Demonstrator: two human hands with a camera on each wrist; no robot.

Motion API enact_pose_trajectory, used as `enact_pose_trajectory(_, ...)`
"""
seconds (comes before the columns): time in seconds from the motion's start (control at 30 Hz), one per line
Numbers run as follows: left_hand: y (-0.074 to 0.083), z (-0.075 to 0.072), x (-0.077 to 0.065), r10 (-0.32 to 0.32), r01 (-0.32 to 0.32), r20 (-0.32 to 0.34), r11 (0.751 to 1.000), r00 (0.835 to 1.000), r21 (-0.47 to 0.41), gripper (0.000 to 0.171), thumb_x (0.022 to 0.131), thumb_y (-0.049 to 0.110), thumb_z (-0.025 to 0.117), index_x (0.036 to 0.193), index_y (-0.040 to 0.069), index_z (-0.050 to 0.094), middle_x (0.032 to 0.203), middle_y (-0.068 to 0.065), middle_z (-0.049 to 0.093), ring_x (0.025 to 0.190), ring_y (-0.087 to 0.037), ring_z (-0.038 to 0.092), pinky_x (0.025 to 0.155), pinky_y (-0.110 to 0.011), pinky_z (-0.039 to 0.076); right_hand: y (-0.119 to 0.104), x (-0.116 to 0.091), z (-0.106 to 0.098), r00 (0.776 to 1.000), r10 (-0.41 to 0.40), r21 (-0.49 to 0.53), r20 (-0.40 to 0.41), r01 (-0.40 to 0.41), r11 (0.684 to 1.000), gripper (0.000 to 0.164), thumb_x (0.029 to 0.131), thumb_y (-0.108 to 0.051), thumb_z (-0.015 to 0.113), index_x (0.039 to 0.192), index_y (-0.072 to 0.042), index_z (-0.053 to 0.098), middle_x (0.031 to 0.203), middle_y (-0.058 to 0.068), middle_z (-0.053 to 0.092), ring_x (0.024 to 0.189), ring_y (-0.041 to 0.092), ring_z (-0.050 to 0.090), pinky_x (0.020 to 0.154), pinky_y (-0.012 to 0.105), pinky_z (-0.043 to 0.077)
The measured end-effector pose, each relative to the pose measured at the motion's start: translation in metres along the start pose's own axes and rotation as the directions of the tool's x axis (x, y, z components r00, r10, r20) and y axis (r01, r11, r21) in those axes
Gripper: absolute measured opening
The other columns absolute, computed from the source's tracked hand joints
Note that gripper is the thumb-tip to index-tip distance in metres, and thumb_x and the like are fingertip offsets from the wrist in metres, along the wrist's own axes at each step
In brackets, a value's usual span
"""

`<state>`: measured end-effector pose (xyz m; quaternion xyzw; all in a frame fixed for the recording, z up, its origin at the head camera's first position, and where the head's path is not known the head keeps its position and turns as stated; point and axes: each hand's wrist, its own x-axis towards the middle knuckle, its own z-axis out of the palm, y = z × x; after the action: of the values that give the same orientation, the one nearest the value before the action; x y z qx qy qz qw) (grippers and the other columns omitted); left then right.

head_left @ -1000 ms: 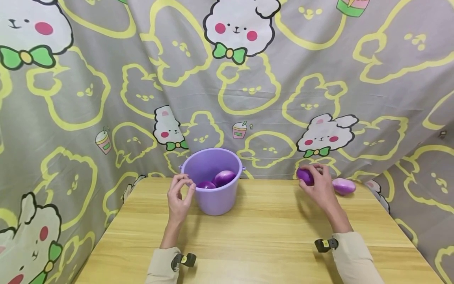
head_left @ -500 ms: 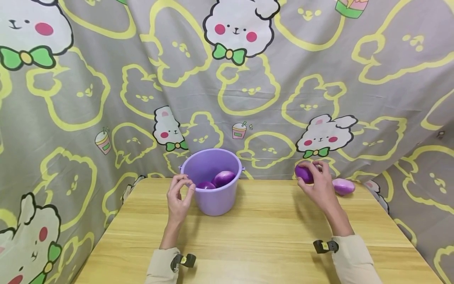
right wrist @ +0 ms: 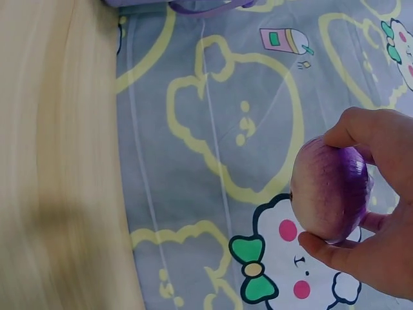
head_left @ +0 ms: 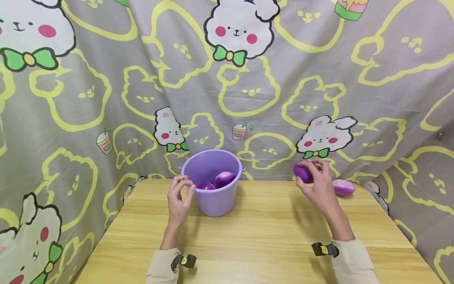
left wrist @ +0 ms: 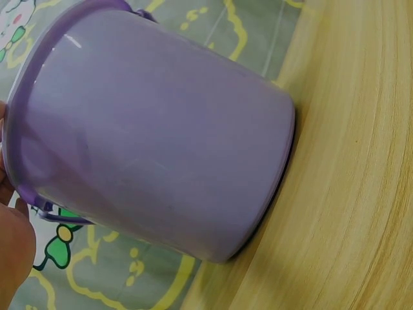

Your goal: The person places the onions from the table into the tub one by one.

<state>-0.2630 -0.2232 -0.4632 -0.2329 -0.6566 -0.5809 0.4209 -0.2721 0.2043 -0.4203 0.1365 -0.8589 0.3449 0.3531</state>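
In the head view, a light purple bucket stands on the table, left of the middle. My left hand pinches its near left rim, and the left wrist view shows part of that hand at the rim of the bucket. My right hand holds a glossy purple onion raised above the table's back edge. Close up in the right wrist view, thumb and fingers grip the onion from opposite sides, its pale streaked side showing. Two purple onions, one of them an onion with a whitish top, lie inside the bucket.
A paler purple onion lies on the wooden table near the back right, just beyond my right hand. Behind the table hangs a grey curtain printed with cartoon rabbits. The bucket's handle hangs at its side.
My right hand has lifted the onion slightly and drawn it a little left, away from the paler onion. The left hand and bucket have stayed in place.
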Motion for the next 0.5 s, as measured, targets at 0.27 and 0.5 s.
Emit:
enact_pose_trajectory(0.27, 0.023, 0.004, 0.005, 0.004, -0.004, 0.001, 1.000, 1.000, 0.004, 0.010, 0.081, -0.024, 0.064, 0.088, -0.016, 0.064, 0.102, -0.034, 0.053, 0.100, -0.042, 0.053, 0.105, -0.025, 0.047, -0.009, -0.001, -0.001, 1.000, 0.002, 0.027, -0.016, -0.002, 1.000, 0.048, 0.076, 0.001, 0.081, 0.121, -0.013, 0.068, 0.135, 0.028, 0.040, 0.114, 0.046, 0.052, 0.092, 0.065, 0.051)
enact_pose_trajectory(0.5, 0.030, 0.006, 0.007, 0.011, -0.011, 0.002, 1.000, 1.000, -0.003, 0.010, 0.081, -0.024, 0.063, 0.087, -0.017, 0.064, 0.101, -0.035, 0.053, 0.098, -0.047, 0.051, 0.103, -0.024, 0.047, -0.017, -0.001, -0.007, 1.000, 0.025, 0.055, -0.015, -0.024, 0.998, 0.047, 0.079, 0.000, 0.080, 0.122, -0.012, 0.068, 0.137, 0.025, 0.039, 0.122, 0.047, 0.049, 0.094, 0.068, 0.050)
